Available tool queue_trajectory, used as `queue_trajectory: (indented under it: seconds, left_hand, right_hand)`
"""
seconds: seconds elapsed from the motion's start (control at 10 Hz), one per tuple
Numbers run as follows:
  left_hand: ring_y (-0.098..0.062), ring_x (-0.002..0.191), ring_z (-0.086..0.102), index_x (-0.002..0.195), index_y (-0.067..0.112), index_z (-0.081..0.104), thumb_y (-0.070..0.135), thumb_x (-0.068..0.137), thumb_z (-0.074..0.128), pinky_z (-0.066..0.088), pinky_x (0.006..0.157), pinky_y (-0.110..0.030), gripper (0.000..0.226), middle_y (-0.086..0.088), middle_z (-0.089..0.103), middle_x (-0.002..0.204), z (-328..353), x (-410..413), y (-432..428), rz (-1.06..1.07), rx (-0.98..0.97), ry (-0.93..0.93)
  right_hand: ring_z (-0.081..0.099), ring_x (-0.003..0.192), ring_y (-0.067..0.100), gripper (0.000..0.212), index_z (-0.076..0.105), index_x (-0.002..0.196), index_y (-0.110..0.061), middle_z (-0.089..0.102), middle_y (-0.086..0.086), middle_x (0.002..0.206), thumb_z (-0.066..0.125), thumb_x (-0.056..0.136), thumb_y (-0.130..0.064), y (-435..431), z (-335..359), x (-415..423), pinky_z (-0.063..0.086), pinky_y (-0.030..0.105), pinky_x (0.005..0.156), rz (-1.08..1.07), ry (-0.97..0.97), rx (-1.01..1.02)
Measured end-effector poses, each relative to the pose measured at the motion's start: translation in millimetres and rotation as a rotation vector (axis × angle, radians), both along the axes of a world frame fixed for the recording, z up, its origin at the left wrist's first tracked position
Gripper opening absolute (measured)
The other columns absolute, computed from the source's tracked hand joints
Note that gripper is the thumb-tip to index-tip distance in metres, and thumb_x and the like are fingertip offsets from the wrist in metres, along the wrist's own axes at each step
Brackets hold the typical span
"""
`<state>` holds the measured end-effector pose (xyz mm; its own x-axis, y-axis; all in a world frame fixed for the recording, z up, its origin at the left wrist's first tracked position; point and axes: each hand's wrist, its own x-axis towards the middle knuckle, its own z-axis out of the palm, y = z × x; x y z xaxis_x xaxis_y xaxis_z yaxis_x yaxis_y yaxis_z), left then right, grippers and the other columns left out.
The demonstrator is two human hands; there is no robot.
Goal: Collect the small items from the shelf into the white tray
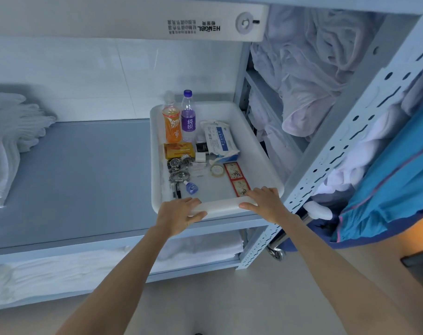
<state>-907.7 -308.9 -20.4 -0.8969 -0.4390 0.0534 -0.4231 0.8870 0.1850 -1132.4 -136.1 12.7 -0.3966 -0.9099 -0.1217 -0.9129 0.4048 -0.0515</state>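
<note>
The white tray (259,151) rests on the grey shelf (80,175) at its right end. Both hands grip the tray's near rim: my left hand (179,213) at the left, my right hand (263,201) at the right. Inside stand an orange drink bottle (171,124) and a purple-labelled water bottle (188,117). Around them lie a yellow box (179,151), a wipes pack (217,139), a wristwatch (175,163), a tape roll (217,170), red cards (237,178), a small blue bottle (192,188) and a black pen (178,193).
Folded white towels (10,146) are stacked at the shelf's left end, with more on the shelf below (60,274). A perforated rack post (326,170) stands right of the tray. White linen (309,76) fills the neighbouring rack, and a blue cloth bag (387,184) hangs at the right.
</note>
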Motion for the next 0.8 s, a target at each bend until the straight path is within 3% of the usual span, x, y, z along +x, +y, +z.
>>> queue_trajectory:
  seconds: [0.2, 0.5, 0.6, 0.7, 0.8]
  left_hand:
    - [-0.016, 0.090, 0.062, 0.115, 0.033, 0.049, 0.067, 0.087, 0.028, 0.043, 0.058, -0.028, 0.049, 0.012, 0.064, 0.102, 0, 9, 10, -0.010, 0.023, -0.005]
    - [-0.019, 0.096, 0.062, 0.120, 0.028, 0.050, 0.063, 0.090, 0.031, 0.042, 0.064, -0.029, 0.050, 0.009, 0.063, 0.110, 7, 13, 14, -0.014, 0.033, -0.068]
    - [-0.020, 0.102, 0.059, 0.121, 0.024, 0.050, 0.060, 0.092, 0.031, 0.046, 0.077, -0.035, 0.050, 0.005, 0.061, 0.118, 15, 11, 13, -0.035, 0.134, -0.133]
    - [-0.022, 0.115, 0.051, 0.129, 0.022, 0.048, 0.054, 0.094, 0.031, 0.040, 0.093, -0.038, 0.050, 0.000, 0.055, 0.129, 35, 15, 16, -0.039, 0.126, -0.156]
    - [-0.021, 0.126, 0.044, 0.134, 0.019, 0.044, 0.051, 0.094, 0.036, 0.035, 0.102, -0.039, 0.053, -0.001, 0.048, 0.138, 62, 17, 8, 0.049, -0.008, -0.030]
  right_hand:
    - [0.050, 0.092, 0.024, 0.123, 0.050, 0.112, -0.019, 0.058, 0.002, 0.102, -0.029, 0.047, -0.086, 9, -7, 8, 0.026, 0.034, 0.077, 0.018, 0.047, 0.001]
    - [0.051, 0.097, 0.025, 0.124, 0.049, 0.121, -0.022, 0.058, 0.001, 0.109, -0.029, 0.049, -0.086, 15, -4, 16, 0.026, 0.033, 0.078, 0.002, 0.050, 0.067]
    - [0.050, 0.110, 0.029, 0.086, 0.042, 0.132, -0.021, 0.054, 0.006, 0.123, 0.007, 0.079, -0.079, 12, 3, 13, 0.033, 0.040, 0.092, -0.040, -0.053, 0.135]
    - [0.047, 0.121, 0.029, 0.067, 0.032, 0.142, -0.022, 0.049, 0.009, 0.133, 0.039, 0.088, -0.063, 10, 23, 13, 0.034, 0.046, 0.100, -0.055, -0.077, 0.128]
    - [0.037, 0.131, 0.024, 0.069, 0.029, 0.142, -0.020, 0.042, 0.006, 0.141, 0.051, 0.086, -0.055, 3, 47, 16, 0.026, 0.046, 0.108, 0.026, -0.002, -0.020]
